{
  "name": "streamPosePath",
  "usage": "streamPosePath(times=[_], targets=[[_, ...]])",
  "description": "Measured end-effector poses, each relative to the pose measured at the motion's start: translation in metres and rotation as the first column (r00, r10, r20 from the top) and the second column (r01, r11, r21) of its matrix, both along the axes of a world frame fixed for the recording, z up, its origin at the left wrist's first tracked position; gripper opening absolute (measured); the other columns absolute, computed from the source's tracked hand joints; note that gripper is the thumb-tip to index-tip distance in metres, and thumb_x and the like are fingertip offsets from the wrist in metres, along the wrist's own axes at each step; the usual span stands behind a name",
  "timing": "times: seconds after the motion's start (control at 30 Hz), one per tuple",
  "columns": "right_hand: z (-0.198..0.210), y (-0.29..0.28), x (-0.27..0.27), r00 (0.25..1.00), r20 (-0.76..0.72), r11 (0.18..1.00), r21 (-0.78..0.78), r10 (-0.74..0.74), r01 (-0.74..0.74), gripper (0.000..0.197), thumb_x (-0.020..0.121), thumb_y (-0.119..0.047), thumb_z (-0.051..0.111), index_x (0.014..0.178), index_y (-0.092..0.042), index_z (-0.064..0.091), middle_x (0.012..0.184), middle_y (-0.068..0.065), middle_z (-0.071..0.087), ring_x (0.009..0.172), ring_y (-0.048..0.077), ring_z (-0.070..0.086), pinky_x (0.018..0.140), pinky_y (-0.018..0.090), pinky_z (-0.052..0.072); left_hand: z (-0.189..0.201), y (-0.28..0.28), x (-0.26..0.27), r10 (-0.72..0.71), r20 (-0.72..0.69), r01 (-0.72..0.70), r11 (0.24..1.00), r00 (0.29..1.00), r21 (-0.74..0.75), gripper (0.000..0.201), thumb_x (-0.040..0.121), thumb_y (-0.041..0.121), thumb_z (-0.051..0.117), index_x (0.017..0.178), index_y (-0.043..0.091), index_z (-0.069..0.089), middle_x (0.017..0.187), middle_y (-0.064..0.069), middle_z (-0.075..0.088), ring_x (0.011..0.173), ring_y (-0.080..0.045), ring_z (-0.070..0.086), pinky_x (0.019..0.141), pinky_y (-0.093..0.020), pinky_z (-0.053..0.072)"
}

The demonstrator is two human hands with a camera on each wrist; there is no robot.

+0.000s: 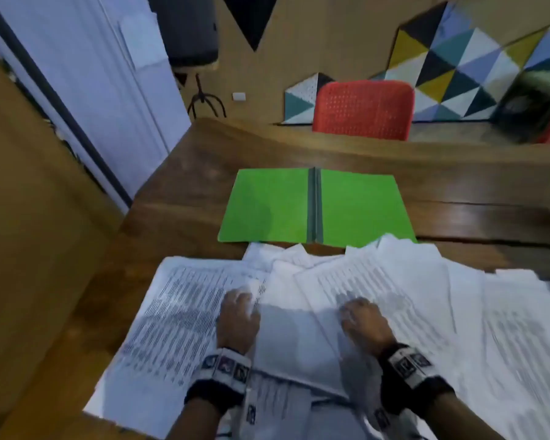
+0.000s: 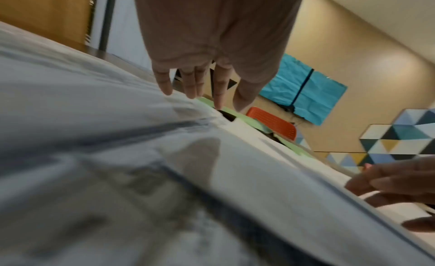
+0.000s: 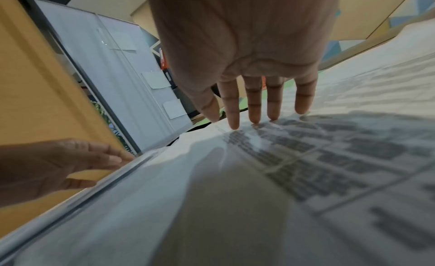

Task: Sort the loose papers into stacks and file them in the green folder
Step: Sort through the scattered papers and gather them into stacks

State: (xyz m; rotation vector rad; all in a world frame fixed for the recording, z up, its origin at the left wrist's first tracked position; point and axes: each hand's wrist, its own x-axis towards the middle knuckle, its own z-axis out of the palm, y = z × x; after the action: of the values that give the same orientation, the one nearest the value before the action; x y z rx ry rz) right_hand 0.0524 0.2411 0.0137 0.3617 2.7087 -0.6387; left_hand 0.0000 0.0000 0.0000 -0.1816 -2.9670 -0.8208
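Note:
The green folder lies open and flat on the wooden table, its grey spine in the middle. Just in front of it several loose printed papers overlap in a fan across the near table. My left hand rests flat, fingers straight, on the papers left of centre. My right hand lies flat on a printed sheet to the right. In the left wrist view the left hand touches paper with straight fingertips. The right hand presses its fingertips on printed text.
A red chair stands behind the table's far edge. A wall panel of coloured triangles runs along the back right. A white door or partition stands at the left. The papers overhang the table's near edge.

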Motion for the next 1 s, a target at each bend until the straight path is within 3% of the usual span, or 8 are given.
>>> streamPosePath(times=[0.13, 0.23, 0.33, 0.47, 0.7, 0.77, 0.87, 1.0], targets=[[-0.005, -0.027, -0.007, 1.000, 0.008, 1.000, 0.002, 0.003, -0.003, 0.070, 0.071, -0.051, 0.017, 0.106, -0.012, 0.063, 0.116, 0.016, 0.056, 0.112, 0.035, 0.052, 0.092, 0.042, 0.043, -0.001, -0.042, -0.014, 0.265, 0.323, -0.255, 0.964, 0.909, -0.072, 0.051, 0.079, 0.020, 0.064, 0.126, 0.008, 0.050, 0.140, -0.017, 0.039, 0.129, -0.033, 0.038, 0.103, -0.045, 0.036], [-0.006, -0.051, -0.002, 0.998, 0.056, 0.996, 0.086, -0.008, 0.003, 0.049, 0.083, -0.043, 0.050, 0.125, -0.016, 0.049, 0.135, 0.012, 0.039, 0.123, 0.034, 0.039, 0.098, 0.045, 0.037, 0.001, -0.061, -0.015, 0.361, 0.421, -0.350, 0.931, 0.832, -0.106, 0.079, 0.073, 0.042, 0.071, 0.137, 0.010, 0.036, 0.147, -0.017, 0.027, 0.136, -0.036, 0.026, 0.108, -0.053, 0.029], [-0.007, -0.062, -0.003, 0.992, 0.063, 0.976, 0.195, -0.112, 0.098, 0.078, 0.071, -0.034, 0.068, 0.137, -0.019, 0.028, 0.148, 0.012, 0.020, 0.132, 0.037, 0.026, 0.103, 0.052, 0.033, 0.001, -0.059, -0.018, 0.288, 0.492, -0.265, 0.957, 0.822, -0.117, 0.115, 0.055, 0.073, 0.064, 0.143, 0.011, 0.023, 0.152, -0.014, 0.016, 0.140, -0.037, 0.016, 0.110, -0.060, 0.022], [-0.010, -0.038, -0.008, 0.959, 0.069, 0.935, 0.252, -0.274, 0.249, 0.067, 0.080, -0.013, 0.063, 0.135, -0.004, 0.026, 0.143, 0.021, 0.030, 0.129, 0.040, 0.032, 0.103, 0.050, 0.035, -0.004, -0.044, -0.006, 0.139, 0.487, -0.042, 0.978, 0.862, -0.205, 0.126, 0.050, 0.080, 0.061, 0.148, 0.019, 0.012, 0.157, -0.010, 0.007, 0.144, -0.034, 0.008, 0.110, -0.061, 0.017], [0.047, -0.034, -0.004, 0.988, -0.155, 0.997, 0.062, -0.029, 0.039, 0.023, 0.090, -0.007, 0.047, 0.107, 0.000, 0.060, 0.106, 0.029, 0.064, 0.096, 0.044, 0.059, 0.076, 0.037, 0.041, -0.003, -0.075, -0.036, 0.271, 0.453, -0.208, 0.960, 0.849, -0.185, 0.100, 0.067, 0.068, 0.062, 0.143, 0.016, 0.024, 0.154, -0.015, 0.015, 0.142, -0.037, 0.013, 0.112, -0.062, 0.017], [0.070, -0.043, 0.002, 0.941, -0.333, 0.998, -0.021, 0.055, -0.066, 0.022, 0.088, -0.014, 0.048, 0.099, -0.004, 0.064, 0.092, 0.026, 0.068, 0.083, 0.042, 0.062, 0.065, 0.032, 0.033, -0.005, -0.098, -0.046, 0.415, 0.446, -0.345, 0.910, 0.793, -0.231, 0.116, 0.058, 0.071, 0.067, 0.145, 0.015, 0.017, 0.155, -0.015, 0.010, 0.144, -0.037, 0.008, 0.113, -0.062, 0.013], [0.085, -0.052, 0.011, 0.845, -0.517, 0.990, 0.043, 0.140, -0.138, 0.037, 0.076, -0.001, 0.044, 0.102, -0.009, 0.068, 0.090, 0.019, 0.073, 0.078, 0.039, 0.069, 0.066, 0.036, 0.055, -0.007, -0.118, -0.052, 0.493, 0.453, -0.440, 0.870, 0.743, -0.225, 0.129, 0.047, 0.073, 0.072, 0.146, 0.016, 0.012, 0.155, -0.015, 0.010, 0.144, -0.036, 0.008, 0.112, -0.063, 0.014], [0.053, -0.070, 0.034, 0.783, -0.435, 0.896, 0.188, 0.444, -0.403, 0.044, 0.069, -0.005, 0.031, 0.091, -0.007, 0.069, 0.081, 0.014, 0.074, 0.067, 0.031, 0.070, 0.047, 0.040, 0.057, -0.004, -0.119, -0.050, 0.545, 0.400, -0.467, 0.838, 0.736, -0.283, 0.124, 0.044, 0.071, 0.074, 0.138, 0.008, 0.025, 0.147, -0.018, 0.020, 0.137, -0.037, 0.019, 0.109, -0.056, 0.023]])
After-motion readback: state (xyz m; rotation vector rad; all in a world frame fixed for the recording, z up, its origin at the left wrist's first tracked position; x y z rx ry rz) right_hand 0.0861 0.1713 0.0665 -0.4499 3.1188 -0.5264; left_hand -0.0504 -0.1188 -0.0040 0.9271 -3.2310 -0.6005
